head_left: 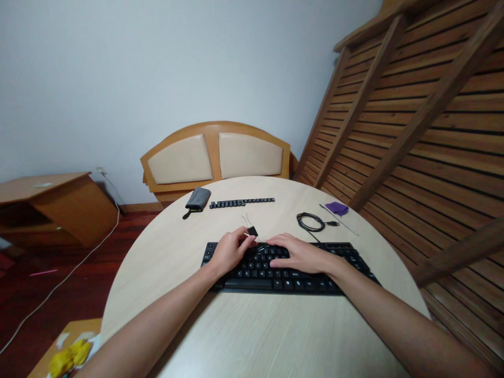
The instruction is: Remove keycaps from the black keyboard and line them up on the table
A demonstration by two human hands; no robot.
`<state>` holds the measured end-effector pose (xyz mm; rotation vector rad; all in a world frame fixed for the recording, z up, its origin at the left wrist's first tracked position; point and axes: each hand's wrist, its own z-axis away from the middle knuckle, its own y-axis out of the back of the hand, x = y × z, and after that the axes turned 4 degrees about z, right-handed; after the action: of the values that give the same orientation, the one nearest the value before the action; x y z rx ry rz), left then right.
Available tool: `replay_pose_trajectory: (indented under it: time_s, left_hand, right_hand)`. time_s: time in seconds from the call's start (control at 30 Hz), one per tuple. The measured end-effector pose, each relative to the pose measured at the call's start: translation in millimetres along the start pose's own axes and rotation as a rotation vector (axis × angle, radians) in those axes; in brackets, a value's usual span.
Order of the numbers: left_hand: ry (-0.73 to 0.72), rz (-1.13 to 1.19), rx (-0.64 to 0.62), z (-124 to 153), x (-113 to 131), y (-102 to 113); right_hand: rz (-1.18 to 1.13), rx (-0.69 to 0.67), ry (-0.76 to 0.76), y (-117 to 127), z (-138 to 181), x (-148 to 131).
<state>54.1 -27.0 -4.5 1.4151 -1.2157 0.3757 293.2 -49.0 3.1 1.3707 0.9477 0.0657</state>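
A black keyboard [252,284] lies in front of me on the round table, with some keycaps gone from its upper rows. Over its top rows, my left hand [230,251] is closed on a wire keycap puller [252,231]. The puller has a small black handle and thin wires sticking out at both ends; where its lower wires meet the keys is too small to tell. My right hand [297,253] rests on the keyboard with fingers and thumb apart, holding nothing. Beyond the keyboard, removed black keycaps [236,203] stand in rows on the table.
A grey pouch [198,199] sits at the table's back left. To the right are the keyboard's coiled cable [311,222], a purple cloth [337,208] and a thin stick [342,221]. Slatted wood panels [413,121] lean beside the round table [157,273].
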Motion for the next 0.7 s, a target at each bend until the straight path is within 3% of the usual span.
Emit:
replay_pose_trajectory:
  time_s: [0.27, 0.53, 0.7]
  left_hand:
    - [0.006, -0.075, 0.012, 5, 4, 5]
    - [-0.018, -0.006, -0.029, 4, 1, 4]
    - [-0.053, -0.112, -0.06, 5, 4, 4]
  right_hand:
    - [0.055, 0.092, 0.042, -15, -8, -8]
    - [0.081, 0.142, 0.051, -19, -10, -12]
    - [0.089, 0.144, 0.049, -19, -10, -14]
